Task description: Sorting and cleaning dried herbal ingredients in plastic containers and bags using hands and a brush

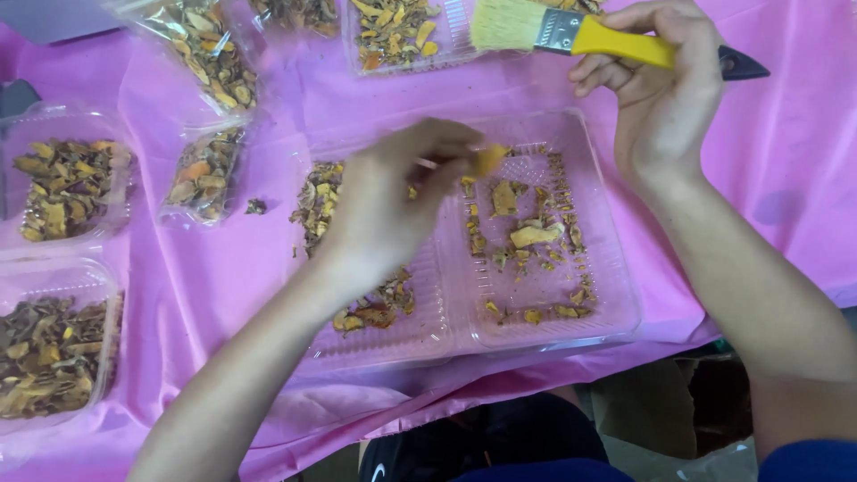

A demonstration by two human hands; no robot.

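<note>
Nearest me, my left hand (393,201) pinches an orange dried piece (488,159) over the clear hinged tray (616,303). My right hand (665,89) grips a yellow-handled brush (571,34) above the pink cloth (786,152).

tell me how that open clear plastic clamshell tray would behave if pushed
The clamshell tray looks thin and nearly empty, so it would probably slide easily on the pink cover. Its walls likely flex, and the dried pieces could scatter.

My forearms are bare to the elbow, a blue sleeve edge (808,460) shows at my right upper arm, and dark clothing (500,442) covers my lap below.
</note>
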